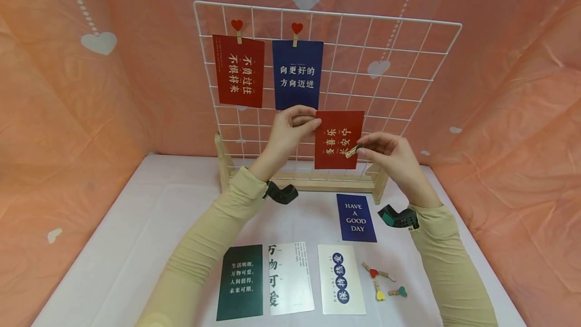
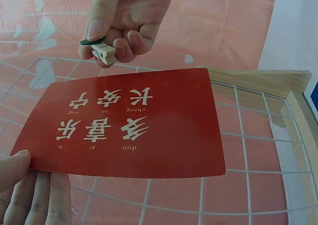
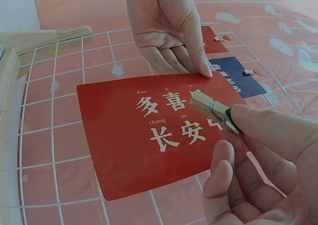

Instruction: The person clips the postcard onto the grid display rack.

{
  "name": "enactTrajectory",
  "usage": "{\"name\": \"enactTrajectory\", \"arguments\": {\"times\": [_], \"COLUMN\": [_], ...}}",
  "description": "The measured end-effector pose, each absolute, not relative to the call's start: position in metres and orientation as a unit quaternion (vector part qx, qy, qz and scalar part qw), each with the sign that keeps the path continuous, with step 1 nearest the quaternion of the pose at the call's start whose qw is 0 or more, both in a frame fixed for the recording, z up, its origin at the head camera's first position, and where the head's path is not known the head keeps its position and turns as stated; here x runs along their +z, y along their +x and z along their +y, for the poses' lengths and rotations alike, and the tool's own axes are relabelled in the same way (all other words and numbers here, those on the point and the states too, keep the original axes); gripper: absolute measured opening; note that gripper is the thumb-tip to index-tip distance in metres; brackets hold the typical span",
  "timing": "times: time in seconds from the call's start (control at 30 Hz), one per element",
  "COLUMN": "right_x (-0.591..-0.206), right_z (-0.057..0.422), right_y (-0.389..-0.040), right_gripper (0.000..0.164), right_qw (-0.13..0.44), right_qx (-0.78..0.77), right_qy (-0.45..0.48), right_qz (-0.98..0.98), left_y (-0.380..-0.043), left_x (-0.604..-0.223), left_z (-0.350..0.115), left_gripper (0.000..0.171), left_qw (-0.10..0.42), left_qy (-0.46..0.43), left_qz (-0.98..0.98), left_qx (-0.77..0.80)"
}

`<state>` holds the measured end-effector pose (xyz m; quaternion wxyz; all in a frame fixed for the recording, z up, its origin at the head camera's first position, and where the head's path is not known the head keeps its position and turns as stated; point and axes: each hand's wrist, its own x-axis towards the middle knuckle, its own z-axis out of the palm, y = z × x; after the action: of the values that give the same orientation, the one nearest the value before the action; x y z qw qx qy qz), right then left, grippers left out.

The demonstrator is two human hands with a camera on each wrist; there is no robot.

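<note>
My left hand (image 1: 295, 127) pinches a red card (image 1: 338, 125) with white characters by its upper left corner, thumb in front and fingers behind. The card stands upright before the white wire grid (image 1: 390, 62). My right hand (image 1: 390, 153) pinches a small wooden clothespin (image 3: 216, 111) with a green top between thumb and forefinger. Its tip overlaps the card's right part in the head view. Higher on the grid hang another red card (image 1: 240, 77) and a blue card (image 1: 297, 74), each under a clothespin with a red heart.
On the white table lie a blue "HAVE A GOOD DAY" card (image 1: 356, 218), a green card (image 1: 240, 281), a white card with large characters (image 1: 292, 279) and one with blue circles (image 1: 329, 266). Several heart clothespins (image 1: 379, 294) lie at right. A wooden base (image 1: 327, 183) bears the grid.
</note>
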<state>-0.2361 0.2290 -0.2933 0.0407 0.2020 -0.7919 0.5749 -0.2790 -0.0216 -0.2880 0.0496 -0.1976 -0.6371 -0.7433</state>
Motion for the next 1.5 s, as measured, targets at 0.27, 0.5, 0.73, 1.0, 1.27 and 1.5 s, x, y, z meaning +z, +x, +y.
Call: {"name": "enactTrajectory", "arguments": {"times": [0.27,0.5,0.73,1.0,1.27,1.5], "right_x": [-0.289,-0.283,-0.272,-0.26,-0.249,-0.24], "right_z": [0.228,0.226,0.226,0.224,0.22,0.22], "right_y": [-0.237,-0.24,-0.242,-0.245,-0.247,-0.253], "right_gripper": [0.025,0.024,0.023,0.023,0.023,0.021], "right_qw": [0.054,0.072,0.087,0.101,0.125,0.144], "right_qx": [0.577,0.568,0.568,0.574,0.568,0.586], "right_qy": [0.213,0.222,0.225,0.218,0.221,0.233], "right_qz": [-0.786,-0.789,-0.787,-0.783,-0.783,-0.763], "left_y": [-0.28,-0.281,-0.285,-0.288,-0.293,-0.298], "left_x": [-0.281,-0.274,-0.265,-0.255,-0.248,-0.237], "left_z": [-0.019,-0.018,-0.017,-0.015,-0.014,-0.012], "left_gripper": [0.02,0.021,0.021,0.02,0.02,0.021], "left_qw": [0.061,0.069,0.083,0.11,0.121,0.147], "left_qy": [-0.21,-0.208,-0.207,-0.225,-0.232,-0.248], "left_qz": [-0.624,-0.627,-0.626,-0.613,-0.618,-0.621], "left_qx": [-0.75,-0.747,-0.747,-0.749,-0.742,-0.729]}}
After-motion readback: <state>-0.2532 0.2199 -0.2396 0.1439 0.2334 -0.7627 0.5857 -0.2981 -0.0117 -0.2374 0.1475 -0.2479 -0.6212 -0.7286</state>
